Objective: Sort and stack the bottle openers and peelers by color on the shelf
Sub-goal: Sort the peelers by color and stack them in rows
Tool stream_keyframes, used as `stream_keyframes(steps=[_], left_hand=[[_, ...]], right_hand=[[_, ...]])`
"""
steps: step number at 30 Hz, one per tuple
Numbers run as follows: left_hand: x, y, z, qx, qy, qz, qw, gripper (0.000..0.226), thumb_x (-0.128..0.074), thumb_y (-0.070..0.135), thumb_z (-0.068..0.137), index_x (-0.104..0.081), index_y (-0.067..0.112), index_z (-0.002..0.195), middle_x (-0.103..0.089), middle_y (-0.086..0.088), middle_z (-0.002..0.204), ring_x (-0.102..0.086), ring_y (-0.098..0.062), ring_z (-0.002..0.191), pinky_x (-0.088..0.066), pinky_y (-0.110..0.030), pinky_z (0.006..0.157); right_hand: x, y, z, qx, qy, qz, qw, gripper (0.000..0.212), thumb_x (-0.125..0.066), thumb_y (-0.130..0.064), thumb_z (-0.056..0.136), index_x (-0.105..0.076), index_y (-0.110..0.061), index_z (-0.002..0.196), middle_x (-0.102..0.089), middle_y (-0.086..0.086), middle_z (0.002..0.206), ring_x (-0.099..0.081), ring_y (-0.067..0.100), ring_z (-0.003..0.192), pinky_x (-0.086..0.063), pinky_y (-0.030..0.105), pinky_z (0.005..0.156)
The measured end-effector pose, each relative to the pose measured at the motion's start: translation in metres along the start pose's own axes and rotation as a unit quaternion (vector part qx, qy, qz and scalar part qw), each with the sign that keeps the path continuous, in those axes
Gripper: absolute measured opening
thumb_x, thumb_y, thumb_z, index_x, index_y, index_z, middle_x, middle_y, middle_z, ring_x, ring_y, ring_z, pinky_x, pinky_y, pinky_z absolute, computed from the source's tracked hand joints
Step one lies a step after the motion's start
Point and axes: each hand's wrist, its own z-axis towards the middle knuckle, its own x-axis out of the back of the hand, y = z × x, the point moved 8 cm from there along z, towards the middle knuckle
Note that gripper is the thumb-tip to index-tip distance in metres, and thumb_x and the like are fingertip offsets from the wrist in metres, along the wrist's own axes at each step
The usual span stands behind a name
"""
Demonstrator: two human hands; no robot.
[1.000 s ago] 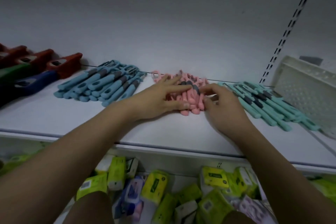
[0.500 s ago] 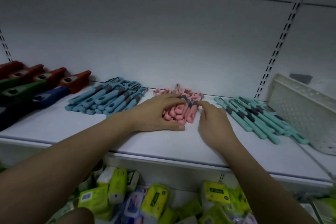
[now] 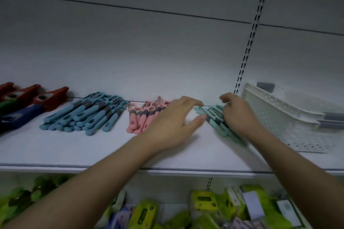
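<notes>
I see the teal plastic peelers [image 3: 214, 119] between both hands: left hand [image 3: 173, 122] spread, relaxed; right hand [image 3: 237, 115] covers them, grip unclear.

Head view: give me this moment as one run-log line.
left hand: open, over pink peelers | right hand: on teal peelers, grip unclear | blue peelers: piled, untouched | white basket: right of teal
</notes>
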Motion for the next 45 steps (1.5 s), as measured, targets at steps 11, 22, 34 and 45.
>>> stream_keyframes(steps=[11, 22, 34, 45], left_hand=[[-0.155, 0.021, 0.058, 0.125, -0.274, 0.072, 0.951, 0.112, -0.05, 0.087, 0.072, 0.011, 0.041, 0.154, 0.016, -0.006, 0.164, 0.019, -0.046, 0.146, 0.01, -0.069, 0.112], [-0.153, -0.005, 0.095, 0.047, -0.258, -0.061, 0.963, 0.098, -0.076, 0.056, 0.075, -0.015, 0.043, 0.151, -0.005, 0.002, 0.162, 0.006, -0.031, 0.15, -0.008, -0.053, 0.121], [-0.166, -0.002, 0.094, 0.043, -0.221, -0.019, 0.974, 0.084, -0.058, 0.074, 0.079, -0.02, 0.049, 0.149, -0.003, 0.002, 0.163, 0.009, -0.022, 0.15, 0.006, -0.06, 0.117], [-0.145, -0.01, 0.09, 0.046, -0.167, -0.049, 0.984, 0.08, -0.069, 0.07, 0.073, -0.038, 0.039, 0.14, -0.028, 0.008, 0.146, -0.014, -0.01, 0.138, -0.015, -0.049, 0.118]], right_hand=[[0.032, 0.127, -0.003, -0.157, -0.005, -0.053, 0.986, 0.04, -0.043, -0.004, 0.096, -0.051, 0.004, 0.134, -0.051, 0.027, 0.139, -0.05, 0.039, 0.124, -0.039, 0.036, 0.1], [-0.012, 0.12, 0.035, -0.097, -0.04, 0.163, 0.981, 0.033, -0.042, -0.038, 0.102, -0.071, -0.022, 0.099, -0.072, -0.009, 0.091, -0.067, 0.008, 0.084, -0.047, 0.023, 0.072], [0.009, 0.156, 0.034, -0.127, 0.087, 0.022, 0.988, 0.019, -0.046, -0.014, 0.098, -0.063, -0.006, 0.103, -0.06, 0.006, 0.094, -0.051, 0.021, 0.087, -0.032, 0.029, 0.072], [-0.01, 0.117, 0.025, 0.028, -0.048, 0.074, 0.996, 0.023, -0.048, -0.027, 0.1, -0.07, -0.031, 0.093, -0.07, -0.017, 0.086, -0.061, -0.006, 0.078, -0.041, 0.005, 0.061]])
